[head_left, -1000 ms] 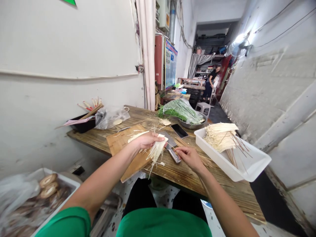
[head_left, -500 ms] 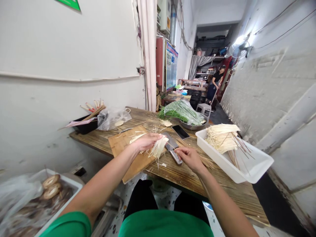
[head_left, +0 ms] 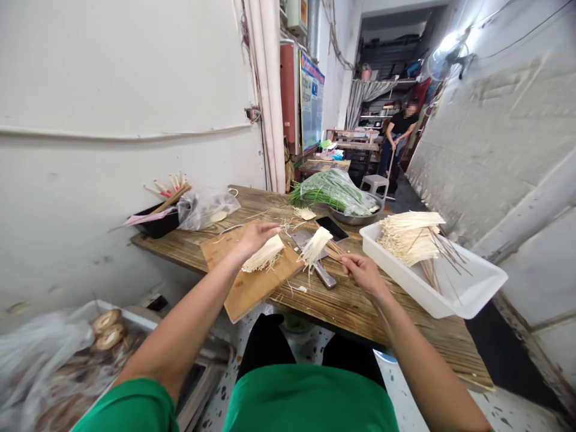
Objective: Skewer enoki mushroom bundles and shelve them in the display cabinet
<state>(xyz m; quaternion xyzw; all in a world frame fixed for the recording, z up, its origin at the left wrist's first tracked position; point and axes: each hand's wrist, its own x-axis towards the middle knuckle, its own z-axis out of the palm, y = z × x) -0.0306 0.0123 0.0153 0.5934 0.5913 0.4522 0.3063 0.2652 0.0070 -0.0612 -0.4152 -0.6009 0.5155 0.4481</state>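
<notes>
My right hand is closed on the end of a thin wooden skewer, and a flat bunch of enoki mushrooms hangs on its far end, above the cleaver. My left hand is empty, its fingers stretched out over the wooden cutting board. Just below those fingers, another bunch of enoki lies on the board. Partly covered by the skewered bunch, the cleaver rests on the table, its handle toward me. Loose skewers lie beyond my right hand.
On the right stands a white tub of skewered enoki. A phone lies before a metal bowl of bagged green stalks. A black box sits far left; a mushroom crate stands lower left. A person sweeps in the background.
My left hand has let go of the enoki bunch and moved left over the board. My right hand has drawn the skewered bunch to the right. The view has shifted slightly.
</notes>
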